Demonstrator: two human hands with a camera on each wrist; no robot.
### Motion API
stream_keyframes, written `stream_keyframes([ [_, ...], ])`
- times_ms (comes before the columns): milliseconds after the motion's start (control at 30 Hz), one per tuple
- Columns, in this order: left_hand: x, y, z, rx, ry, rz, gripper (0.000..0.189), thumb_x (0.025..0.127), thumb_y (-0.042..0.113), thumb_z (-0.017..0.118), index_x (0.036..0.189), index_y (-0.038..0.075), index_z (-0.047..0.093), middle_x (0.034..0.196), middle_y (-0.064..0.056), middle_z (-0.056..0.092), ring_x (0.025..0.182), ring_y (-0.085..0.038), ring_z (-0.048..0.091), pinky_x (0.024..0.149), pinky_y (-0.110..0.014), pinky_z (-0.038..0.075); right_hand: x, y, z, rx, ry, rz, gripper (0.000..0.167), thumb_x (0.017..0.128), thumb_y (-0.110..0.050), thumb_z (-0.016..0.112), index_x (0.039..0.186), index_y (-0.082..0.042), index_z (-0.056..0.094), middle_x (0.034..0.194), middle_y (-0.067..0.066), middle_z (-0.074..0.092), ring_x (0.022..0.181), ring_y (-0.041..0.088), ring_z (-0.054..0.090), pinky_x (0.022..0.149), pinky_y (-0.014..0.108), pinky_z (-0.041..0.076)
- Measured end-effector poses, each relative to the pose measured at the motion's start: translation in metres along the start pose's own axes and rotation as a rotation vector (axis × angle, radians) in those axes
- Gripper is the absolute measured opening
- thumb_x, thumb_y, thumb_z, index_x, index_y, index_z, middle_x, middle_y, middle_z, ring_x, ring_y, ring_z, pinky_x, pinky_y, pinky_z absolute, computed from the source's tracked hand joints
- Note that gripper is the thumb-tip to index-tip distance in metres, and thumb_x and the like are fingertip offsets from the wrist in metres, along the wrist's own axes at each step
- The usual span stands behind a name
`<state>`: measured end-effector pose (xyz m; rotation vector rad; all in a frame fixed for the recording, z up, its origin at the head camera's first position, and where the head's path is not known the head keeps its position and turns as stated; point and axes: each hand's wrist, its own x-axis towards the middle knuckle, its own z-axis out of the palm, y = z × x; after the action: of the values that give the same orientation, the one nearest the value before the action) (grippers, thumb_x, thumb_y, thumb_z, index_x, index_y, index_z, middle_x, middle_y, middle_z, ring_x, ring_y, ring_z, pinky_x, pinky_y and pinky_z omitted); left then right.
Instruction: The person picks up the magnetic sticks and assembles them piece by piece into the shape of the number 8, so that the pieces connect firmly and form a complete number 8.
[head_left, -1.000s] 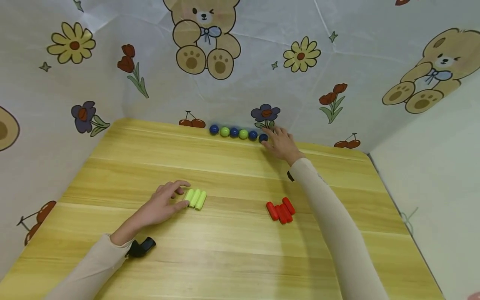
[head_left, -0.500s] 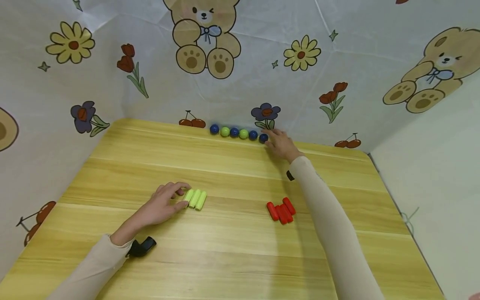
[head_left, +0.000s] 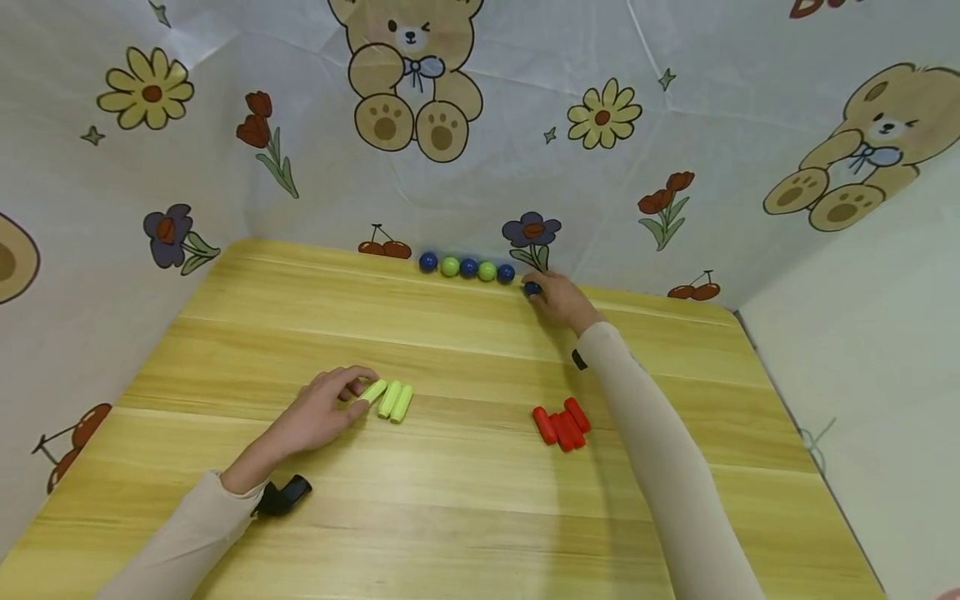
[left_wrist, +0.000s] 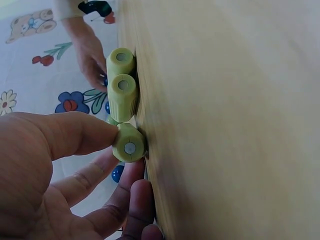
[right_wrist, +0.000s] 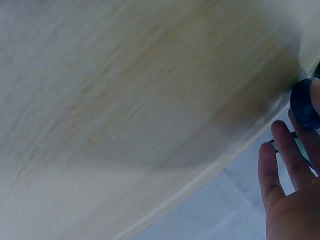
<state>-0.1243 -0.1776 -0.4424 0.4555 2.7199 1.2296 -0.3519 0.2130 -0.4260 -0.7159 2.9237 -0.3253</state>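
Observation:
In the head view my left hand (head_left: 318,417) pinches a yellow-green stick (head_left: 373,392) between thumb and fingers. The left wrist view shows that stick's end (left_wrist: 129,145) with a round metal disc in it, low over the wooden surface. Two matching sticks (head_left: 396,402) lie side by side just right of it. Farther off, at the table's back edge, my right hand (head_left: 561,300) grips a dark blue ball (head_left: 532,288). The right wrist view has this ball (right_wrist: 302,105) at its right edge, partly covered by a finger, with the other fingers spread.
A row of blue and green balls (head_left: 468,267) stands along the back edge, left of the right hand. Several red sticks (head_left: 568,429) lie at centre right, beside the right forearm. A cloth printed with bears and flowers (head_left: 450,192) hangs behind the wooden table (head_left: 465,517).
My right hand has closed on the rightmost blue ball and drawn it slightly toward me, away from the row. The left hand has taken the leftmost yellow-green stick, which is now turned and apart from the other two.

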Motion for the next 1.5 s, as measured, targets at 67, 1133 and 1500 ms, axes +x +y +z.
stream_keyframes([
  [67,0.000,-0.001,0.001,0.007,0.006,0.003,0.032,0.096,0.010,0.064,0.128,0.007,0.061,0.106,-0.008,0.063,0.095,-0.021,0.057,0.083,-0.042,0.045,-0.001,0.000,0.000,0.007,0.013,-0.014,0.039,0.102,-0.012,0.057,0.140,-0.006,0.051,0.139,0.023,0.055,0.130,0.043,0.051,0.110,0.053,0.040],
  [1133,0.004,0.003,0.002,0.070,0.030,-0.023,0.032,0.092,0.007,0.067,0.123,-0.001,0.065,0.104,-0.012,0.064,0.089,-0.021,0.059,0.076,-0.039,0.050,-0.081,-0.050,0.003,0.309,0.050,-0.002,0.030,0.090,-0.014,0.076,0.117,-0.009,0.061,0.117,0.010,0.067,0.097,0.026,0.071,0.087,0.041,0.057],
  [1500,0.015,0.002,-0.010,0.013,0.010,-0.049,0.032,0.096,0.006,0.062,0.126,-0.003,0.063,0.106,-0.017,0.064,0.086,-0.020,0.059,0.068,-0.032,0.048,-0.110,-0.073,0.007,0.335,0.045,-0.092,0.031,0.089,-0.012,0.077,0.117,-0.004,0.067,0.112,0.011,0.069,0.094,0.026,0.070,0.085,0.041,0.058],
])
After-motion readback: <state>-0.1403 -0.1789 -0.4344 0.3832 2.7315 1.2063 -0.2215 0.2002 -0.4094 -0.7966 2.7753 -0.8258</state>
